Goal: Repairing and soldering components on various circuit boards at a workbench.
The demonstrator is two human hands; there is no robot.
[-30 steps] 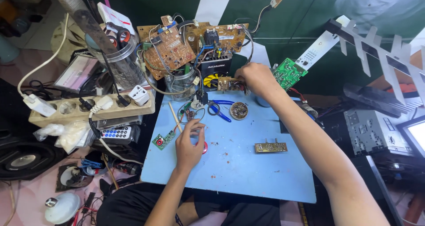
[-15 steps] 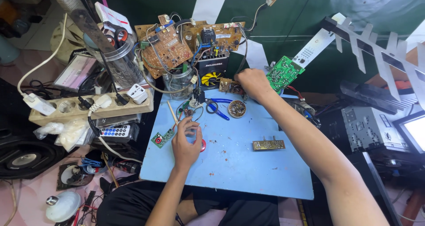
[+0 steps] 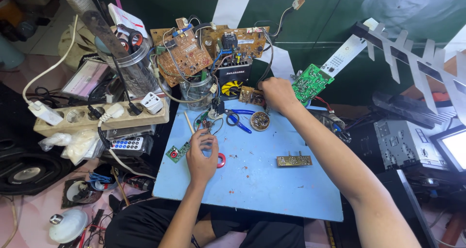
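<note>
My left hand rests on the blue work board, its fingers curled and pinching a small wired part. A red tape roll lies right beside it, and a small green circuit board sits to its left. My right hand reaches to the board's far edge and grips a small brown circuit board. Blue-handled pliers and a round tin lie between the two hands.
A brown strip board lies at mid right. A green circuit board and large brown circuit boards stand behind. A power strip, a remote and a clear jar crowd the left. Stereo units sit on the right.
Both hands stay almost in place. My right hand has settled slightly lower on the small brown board, and the view has shifted a little.
</note>
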